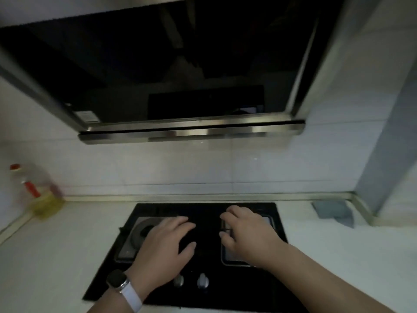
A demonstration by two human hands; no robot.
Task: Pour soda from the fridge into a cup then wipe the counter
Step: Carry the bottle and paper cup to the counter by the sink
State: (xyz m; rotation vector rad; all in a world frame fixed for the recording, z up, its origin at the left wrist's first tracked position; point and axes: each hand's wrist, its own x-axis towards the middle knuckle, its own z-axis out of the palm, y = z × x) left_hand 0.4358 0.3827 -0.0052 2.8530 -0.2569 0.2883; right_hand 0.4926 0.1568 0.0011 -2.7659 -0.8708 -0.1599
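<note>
so both hands are out over the stove (225, 297). the left hand (167, 242), the one with the watch (117, 282), is spread above the left burner, and the right hand (246, 233) is above the right burner. the fingers (184, 225) are loose and apart on the left, a bit more bent on the right, and neither hand has hold of anything. can't tell if they're touching the glass or just hovering.

no fridge, soda or cup anywhere in view, so my guess is we're at the very start and the pouring step hasn't begun. what is here is the white tabletop (56, 256) running round the stove, and a folded blue cloth (332, 212) sitting on it at the far right corner near the wall. that looks like the thing for the wipe later.

also around: a big dark hood (158, 64) overhead, an oil bottle (36, 193) at the far left, and two knobs (203, 281) on the near edge of the stove.

next move probably means turning away from here to find the fridge, since nothing needed for pouring is within reach.
</note>
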